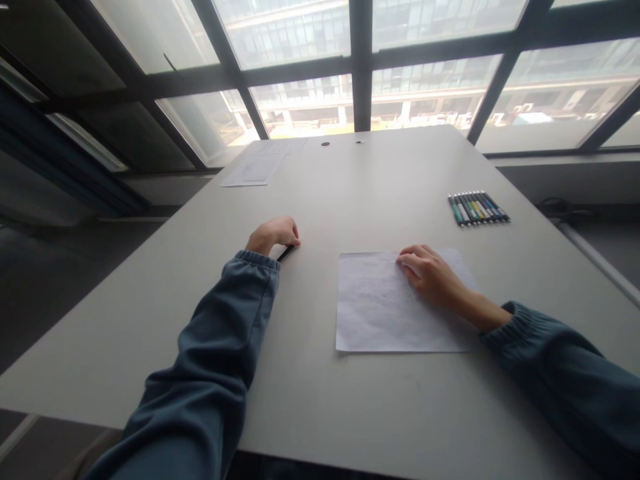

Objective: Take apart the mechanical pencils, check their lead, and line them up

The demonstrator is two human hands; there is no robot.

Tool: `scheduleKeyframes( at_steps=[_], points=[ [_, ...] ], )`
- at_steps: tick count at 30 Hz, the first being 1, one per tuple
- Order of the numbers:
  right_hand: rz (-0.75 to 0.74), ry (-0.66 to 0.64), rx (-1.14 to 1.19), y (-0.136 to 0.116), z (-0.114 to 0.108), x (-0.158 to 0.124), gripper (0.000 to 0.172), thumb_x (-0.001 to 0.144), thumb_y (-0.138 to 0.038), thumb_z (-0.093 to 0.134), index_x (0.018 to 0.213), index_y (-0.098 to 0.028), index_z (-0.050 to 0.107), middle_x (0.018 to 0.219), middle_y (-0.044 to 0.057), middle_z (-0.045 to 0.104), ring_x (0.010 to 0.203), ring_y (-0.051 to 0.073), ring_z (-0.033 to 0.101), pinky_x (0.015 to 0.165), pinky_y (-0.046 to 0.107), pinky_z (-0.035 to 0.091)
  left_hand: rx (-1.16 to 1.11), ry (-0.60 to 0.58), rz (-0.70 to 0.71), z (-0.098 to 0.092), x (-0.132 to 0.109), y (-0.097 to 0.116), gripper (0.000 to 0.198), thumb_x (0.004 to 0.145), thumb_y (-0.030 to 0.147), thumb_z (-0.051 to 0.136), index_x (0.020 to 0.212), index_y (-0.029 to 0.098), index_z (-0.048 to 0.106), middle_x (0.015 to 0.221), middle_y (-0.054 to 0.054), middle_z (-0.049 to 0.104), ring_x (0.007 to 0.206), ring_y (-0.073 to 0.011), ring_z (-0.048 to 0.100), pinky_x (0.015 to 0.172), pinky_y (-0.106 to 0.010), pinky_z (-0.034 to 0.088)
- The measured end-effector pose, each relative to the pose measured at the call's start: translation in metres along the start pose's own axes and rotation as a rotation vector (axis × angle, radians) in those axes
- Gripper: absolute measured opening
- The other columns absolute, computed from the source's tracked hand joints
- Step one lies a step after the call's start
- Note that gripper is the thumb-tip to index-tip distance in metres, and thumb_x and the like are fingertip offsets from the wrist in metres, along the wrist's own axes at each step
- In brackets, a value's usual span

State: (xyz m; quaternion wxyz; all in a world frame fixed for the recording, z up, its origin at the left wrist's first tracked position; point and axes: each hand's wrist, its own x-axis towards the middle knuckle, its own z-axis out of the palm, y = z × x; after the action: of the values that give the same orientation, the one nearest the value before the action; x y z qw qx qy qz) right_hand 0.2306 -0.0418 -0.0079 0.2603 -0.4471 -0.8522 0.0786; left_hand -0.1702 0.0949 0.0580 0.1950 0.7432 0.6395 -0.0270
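Observation:
My left hand [276, 233] is closed over the white table, its fingers pinching a slim black pen [286, 253] that slants back toward my sleeve. Part of the pen is hidden by the hand and cuff. On the right, my right hand [431, 275] rests on a white sheet of paper [370, 313], fingers loosely bent and slightly apart, with nothing seen in it. Faint marks show on the sheet, too blurred to read. Beyond that hand lies a neat row of several markers [477, 208] with dark ends and green, white, yellow and blue bands.
More papers [253, 167] lie at the table's far left corner. Two small round fittings, one dark [325, 144], sit near the far edge of the white table [310, 400]. Framed windows [300, 100] stand behind it, and a dark curtain [65, 147] hangs at left.

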Motion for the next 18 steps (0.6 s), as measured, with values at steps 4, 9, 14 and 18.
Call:
scheduleKeyframes(
  at_steps=[4, 9, 14, 18],
  points=[
    [0.003, -0.001, 0.007, 0.0, -0.001, 0.0, 0.025, 0.093, -0.015, 0.052, 0.106, -0.021, 0.073, 0.113, 0.011, 0.069, 0.109, 0.027, 0.059, 0.098, 0.043, 0.049, -0.239, 0.057, 0.01, -0.015, -0.013, 0.016, 0.021, 0.059, 0.036, 0.084, 0.074, 0.021, 0.082, 0.065, -0.007, 0.074, 0.057, -0.0186, 0.064, 0.056, -0.027, 0.049],
    [0.021, 0.004, 0.022, 0.0, -0.001, 0.001, 0.024, 0.094, -0.015, 0.052, 0.103, -0.02, 0.073, 0.112, 0.011, 0.069, 0.107, 0.027, 0.059, 0.097, 0.043, 0.05, -0.692, 0.171, 0.165, -0.028, -0.029, 0.047, 0.039, 0.063, 0.046, 0.09, 0.087, 0.016, 0.083, 0.079, -0.013, 0.076, 0.067, -0.018, 0.065, 0.07, -0.033, 0.056],
    [0.101, 0.13, 0.166, -0.002, -0.002, 0.003, 0.022, 0.095, -0.022, 0.055, 0.11, -0.02, 0.071, 0.108, 0.011, 0.071, 0.102, 0.025, 0.065, 0.093, 0.041, 0.053, -1.18, 0.239, 0.166, -0.003, -0.03, 0.093, 0.043, 0.061, 0.039, 0.095, 0.089, 0.011, 0.079, 0.09, -0.013, 0.075, 0.081, -0.0188, 0.07, 0.088, -0.04, 0.058],
    [0.255, 0.28, 0.352, -0.003, -0.005, 0.002, 0.028, 0.09, -0.035, 0.067, 0.111, -0.018, 0.07, 0.093, 0.007, 0.072, 0.079, 0.02, 0.068, 0.073, 0.034, 0.057, -1.457, 0.253, 0.18, 0.031, -0.027, 0.126, 0.033, 0.068, 0.031, 0.092, 0.089, 0.011, 0.076, 0.092, -0.009, 0.075, 0.082, -0.0149, 0.07, 0.094, -0.038, 0.058]
  ],
)
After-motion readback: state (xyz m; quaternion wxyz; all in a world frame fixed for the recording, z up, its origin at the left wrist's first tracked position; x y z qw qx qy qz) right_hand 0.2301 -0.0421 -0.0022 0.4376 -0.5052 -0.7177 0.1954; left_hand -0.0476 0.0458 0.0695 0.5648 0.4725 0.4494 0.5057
